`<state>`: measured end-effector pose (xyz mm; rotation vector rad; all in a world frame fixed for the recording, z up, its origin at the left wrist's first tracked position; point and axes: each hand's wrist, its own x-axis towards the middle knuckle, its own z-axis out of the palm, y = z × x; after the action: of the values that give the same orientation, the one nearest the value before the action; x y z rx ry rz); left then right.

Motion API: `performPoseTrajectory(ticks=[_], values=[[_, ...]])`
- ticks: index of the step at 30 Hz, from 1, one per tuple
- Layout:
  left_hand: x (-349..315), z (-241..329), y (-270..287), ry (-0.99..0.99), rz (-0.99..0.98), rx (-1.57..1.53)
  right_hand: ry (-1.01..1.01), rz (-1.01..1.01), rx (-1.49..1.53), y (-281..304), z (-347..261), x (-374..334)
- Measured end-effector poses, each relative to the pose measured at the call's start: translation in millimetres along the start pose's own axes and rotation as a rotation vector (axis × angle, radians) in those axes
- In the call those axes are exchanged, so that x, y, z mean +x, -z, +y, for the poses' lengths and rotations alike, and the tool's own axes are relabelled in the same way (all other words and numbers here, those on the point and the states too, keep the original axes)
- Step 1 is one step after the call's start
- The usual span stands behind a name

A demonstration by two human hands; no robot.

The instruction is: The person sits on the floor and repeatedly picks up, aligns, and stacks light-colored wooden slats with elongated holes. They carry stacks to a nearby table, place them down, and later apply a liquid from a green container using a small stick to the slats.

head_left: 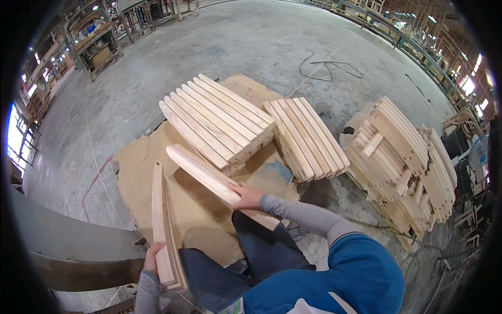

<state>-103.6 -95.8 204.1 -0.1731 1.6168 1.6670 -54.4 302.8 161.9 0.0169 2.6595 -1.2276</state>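
Note:
In my right hand [247, 196] is a long pale wooden slat [204, 175] with a rounded far end, its near end above my right thigh. The fingers are closed over its edge. At the lower left, my left hand [153, 256] is closed on the outer side of a few upright curved wooden pieces [165, 227], which stand beside my left knee. A neat stack of rounded wooden slats [214, 118] lies just ahead, with a second stack of straighter slats [308, 138] at its right. Both rest on brown cardboard [137, 180].
A tall pile of curved wooden parts [402, 141] stands at the right on a wooden base. A grey metal beam [78, 235] crosses the lower left. A thin dark cable [329, 64] lies on the concrete floor [251, 42]. A workbench [97, 44] stands at the far left.

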Motion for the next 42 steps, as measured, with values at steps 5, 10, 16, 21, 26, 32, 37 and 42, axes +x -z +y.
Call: performPoseTrajectory(ticks=[5,10,16,21,26,32,37,42], values=[[-6.9,4.1,8.7,0.105,0.165,1.12,-0.105,-0.172,-0.616,15.5,-20.3,-13.2],[-13.6,-27.8,12.7,0.246,0.303,1.49,-0.094,-0.185,-0.532,2.3,-23.1,-7.5],[-7.6,-13.8,-8.5,0.172,-0.034,0.07,-0.089,-0.151,0.361,-14.3,10.5,6.5],[-33.4,-49.9,-68.5,-0.211,-0.229,-0.571,-0.332,-0.427,1.561,-37.9,-28.8,-42.9],[4.1,-138.4,-70.3,-0.629,0.101,-0.025,0.022,-0.81,2.235,-98.2,-48.4,-71.8],[16.6,-177.4,-85.8,-1.001,0.676,0.469,-0.388,-0.377,2.159,-102.4,-43.2,-50.3],[11.1,-155.0,-79.4,-0.92,0.6,0.275,-0.554,-0.471,2.137,-82.2,-57.4,-30.9],[-6.4,-78.0,-82.1,-0.69,0.281,-0.338,-0.55,-0.25,1.684,-39.3,-117.8,-4.7]])
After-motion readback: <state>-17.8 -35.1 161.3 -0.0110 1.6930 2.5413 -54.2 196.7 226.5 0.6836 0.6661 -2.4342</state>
